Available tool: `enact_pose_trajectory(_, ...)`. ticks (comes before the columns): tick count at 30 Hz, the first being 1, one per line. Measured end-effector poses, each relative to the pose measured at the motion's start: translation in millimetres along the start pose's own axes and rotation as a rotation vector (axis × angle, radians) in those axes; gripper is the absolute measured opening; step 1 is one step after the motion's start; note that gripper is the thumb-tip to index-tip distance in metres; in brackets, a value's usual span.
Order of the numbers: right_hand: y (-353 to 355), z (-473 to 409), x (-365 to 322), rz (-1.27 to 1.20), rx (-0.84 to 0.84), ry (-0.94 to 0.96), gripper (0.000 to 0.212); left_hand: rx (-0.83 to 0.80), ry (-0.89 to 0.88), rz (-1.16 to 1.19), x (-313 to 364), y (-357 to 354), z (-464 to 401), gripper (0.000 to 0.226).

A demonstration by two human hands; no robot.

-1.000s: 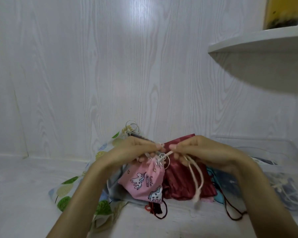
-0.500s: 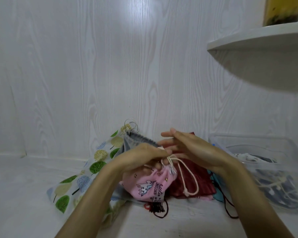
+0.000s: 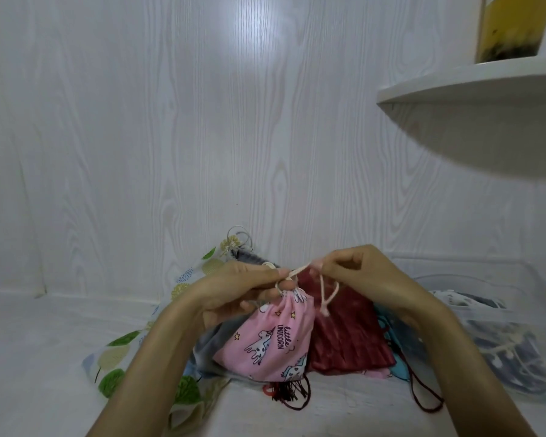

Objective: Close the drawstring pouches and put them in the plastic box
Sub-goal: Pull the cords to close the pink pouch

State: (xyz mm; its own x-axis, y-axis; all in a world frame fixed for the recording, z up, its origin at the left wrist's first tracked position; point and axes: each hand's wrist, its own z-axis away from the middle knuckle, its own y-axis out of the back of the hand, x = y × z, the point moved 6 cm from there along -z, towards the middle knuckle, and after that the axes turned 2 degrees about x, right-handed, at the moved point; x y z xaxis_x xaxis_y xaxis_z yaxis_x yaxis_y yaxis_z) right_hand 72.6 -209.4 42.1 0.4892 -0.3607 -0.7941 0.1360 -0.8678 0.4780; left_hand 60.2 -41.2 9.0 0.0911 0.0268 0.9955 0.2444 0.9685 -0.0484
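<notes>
Pink unicorn pouch hangs in front of me over the pile on the counter, neck already gathered. My left hand pinches the neck to anchor it; right hand pinches the cream drawstring and draws it sideways, probably cinching or knotting. Red pouch and leaf-print pouch wait underneath. Plastic box sits close on my right, some pouches already in it.

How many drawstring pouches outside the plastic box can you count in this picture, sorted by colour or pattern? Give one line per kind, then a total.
Pink unicorn pouch: 1
Dark red pouch: 1
Leaf-print pouch: 1
Grey pouch: 1
Total: 4
Bits of blue fabric show behind the red one, too hidden to count.
</notes>
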Motion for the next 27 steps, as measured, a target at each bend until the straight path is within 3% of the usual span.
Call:
enact_pose_trajectory(2,6,4,-14,-0.032,0.01,0.059,0.021,0.009,-0.012,0.102,1,1,-3,0.014)
enact_pose_trajectory(4,1,9,-27,0.0,-0.096,0.113,0.02,0.021,-0.035,0.162,3,2,-5,0.013)
enact_pose_trajectory(9,-13,19,-41,0.12,-0.291,0.126,0.024,0.054,-0.067,0.129,4,0,-3,0.011)
enact_pose_trajectory(12,-8,10,-29,0.108,-0.178,0.06,0.036,0.067,-0.089,0.056,5,1,-2,0.012)
enact_pose_trajectory(14,-10,2,-16,0.177,-0.119,0.05,0.024,0.075,-0.118,-0.011,6,1,-2,0.012)
enact_pose_trajectory(18,-31,0,0,0.15,-0.239,0.047,0.021,0.113,-0.173,-0.116,7,4,-2,0.012)
enact_pose_trajectory(22,-39,-2,-5,-0.033,-0.201,0.059,0.012,0.149,-0.239,-0.169,11,6,-1,0.014)
enact_pose_trajectory(27,-46,-4,1,-0.07,-0.148,0.071,0.02,0.241,-0.366,-0.257,19,4,1,0.011)
